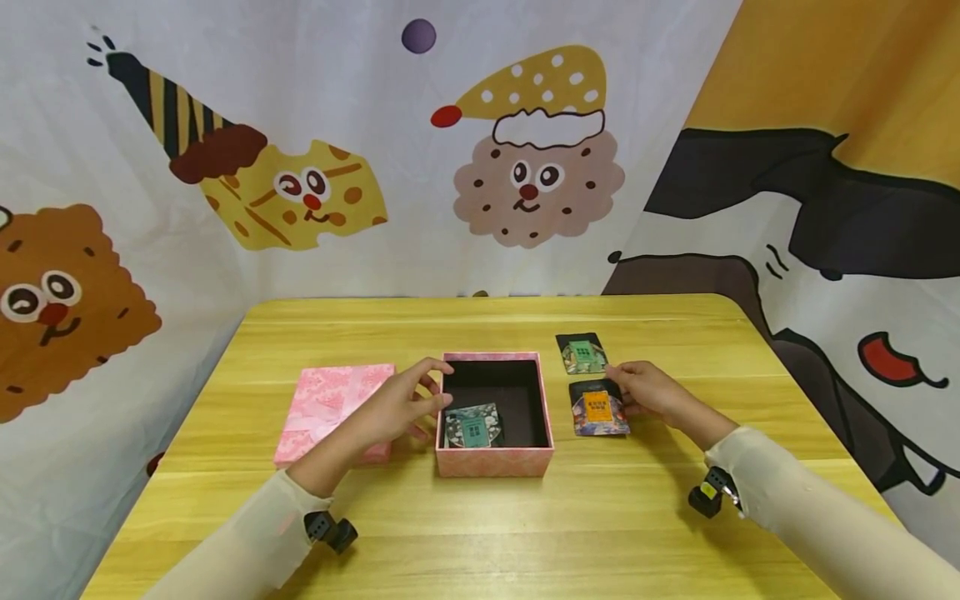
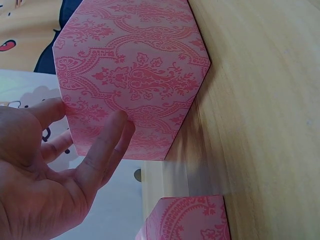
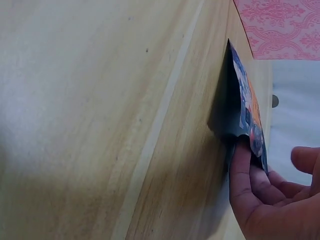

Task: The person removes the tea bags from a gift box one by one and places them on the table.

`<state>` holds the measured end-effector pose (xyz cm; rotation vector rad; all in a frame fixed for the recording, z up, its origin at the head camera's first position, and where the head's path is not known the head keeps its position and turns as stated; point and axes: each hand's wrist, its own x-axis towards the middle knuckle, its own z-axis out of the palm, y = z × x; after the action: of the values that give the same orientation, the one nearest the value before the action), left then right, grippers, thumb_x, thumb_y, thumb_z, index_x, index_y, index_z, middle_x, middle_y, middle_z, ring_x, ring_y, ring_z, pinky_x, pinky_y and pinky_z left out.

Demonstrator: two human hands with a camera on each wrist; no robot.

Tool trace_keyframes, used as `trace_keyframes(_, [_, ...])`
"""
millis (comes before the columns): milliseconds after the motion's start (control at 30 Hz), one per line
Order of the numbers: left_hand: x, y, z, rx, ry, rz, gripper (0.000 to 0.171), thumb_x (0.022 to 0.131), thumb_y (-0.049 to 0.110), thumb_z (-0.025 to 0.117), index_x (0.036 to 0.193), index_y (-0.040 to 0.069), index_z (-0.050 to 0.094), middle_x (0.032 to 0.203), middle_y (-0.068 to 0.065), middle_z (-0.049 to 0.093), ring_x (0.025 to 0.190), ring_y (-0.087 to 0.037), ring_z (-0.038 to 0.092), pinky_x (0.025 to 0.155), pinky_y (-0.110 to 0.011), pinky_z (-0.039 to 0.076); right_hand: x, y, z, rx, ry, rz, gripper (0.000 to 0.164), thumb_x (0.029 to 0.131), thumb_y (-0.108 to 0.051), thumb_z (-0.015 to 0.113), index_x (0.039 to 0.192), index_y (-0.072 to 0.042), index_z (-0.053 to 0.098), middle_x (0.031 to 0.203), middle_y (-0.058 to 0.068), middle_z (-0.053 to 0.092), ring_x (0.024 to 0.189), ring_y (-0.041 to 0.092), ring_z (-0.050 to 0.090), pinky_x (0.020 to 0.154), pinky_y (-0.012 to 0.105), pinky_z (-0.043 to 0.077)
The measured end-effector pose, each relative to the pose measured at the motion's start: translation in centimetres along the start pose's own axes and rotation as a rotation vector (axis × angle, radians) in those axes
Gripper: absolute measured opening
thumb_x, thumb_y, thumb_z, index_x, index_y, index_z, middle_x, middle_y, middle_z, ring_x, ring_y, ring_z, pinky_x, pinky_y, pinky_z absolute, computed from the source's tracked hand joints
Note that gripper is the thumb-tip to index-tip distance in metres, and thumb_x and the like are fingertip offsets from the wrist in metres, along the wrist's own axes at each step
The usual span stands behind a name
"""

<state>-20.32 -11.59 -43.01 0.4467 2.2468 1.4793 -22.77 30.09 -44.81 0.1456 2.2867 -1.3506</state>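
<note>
A pink patterned gift box [image 1: 495, 463] stands lidless on the table, its inside black. In it lies a dark sachet with a teal label [image 1: 474, 428]. At the box's left side, my left hand [image 1: 401, 404] rests spread fingers against the rim and outer wall; the left wrist view shows fingertips [image 2: 120, 120] near that wall. To the right, my right hand [image 1: 652, 392] has its fingers [image 3: 241, 165] under the raised edge of an orange-labelled sachet [image 1: 597, 408]; the thumb stands apart in the right wrist view. Behind it lies a green-labelled sachet [image 1: 583, 353].
The pink lid [image 1: 330, 404] with a ribbon bow lies left of the box, partly behind my left arm. The wooden table [image 1: 480, 542] ends at a cartoon-printed cloth [image 1: 390, 267]. Small dark cameras [image 1: 330, 532] are strapped to both wrists.
</note>
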Motion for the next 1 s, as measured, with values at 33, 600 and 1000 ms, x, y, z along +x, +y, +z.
trace_keyframes(33, [0.0,0.0,0.0,-0.001,-0.001,0.001,0.046,0.104,0.016,0.065,0.146,0.012,0.048,0.116,-0.019,0.054,0.091,-0.041,0.069,0.062,-0.053,0.064,0.0,0.0,0.0,-0.011,0.009,0.001,0.064,0.114,-0.038,0.037,0.149,0.016,0.038,0.104,0.017,0.059,0.090,0.022,0.066,0.081,0.042,0.062])
trace_keyframes(600, [-0.2,0.3,0.1,-0.004,0.007,-0.016,0.044,0.103,0.016,0.065,0.144,0.016,0.049,0.117,-0.018,0.054,0.090,-0.042,0.068,0.064,-0.053,0.064,-0.6,0.0,-1.1,0.081,0.035,0.058,0.109,0.099,-0.078,0.020,0.148,0.018,0.036,0.136,0.042,0.050,0.107,0.037,0.068,0.090,0.048,0.062])
trace_keyframes(1000, [-0.1,-0.1,0.0,-0.004,-0.001,-0.009,0.045,0.103,0.017,0.065,0.145,0.014,0.049,0.117,-0.018,0.054,0.086,-0.040,0.068,0.063,-0.052,0.064,-1.7,-0.6,-1.6,0.034,0.045,0.024,0.105,0.102,-0.074,0.018,0.148,0.019,0.034,0.131,0.042,0.057,0.104,0.043,0.071,0.089,0.053,0.061])
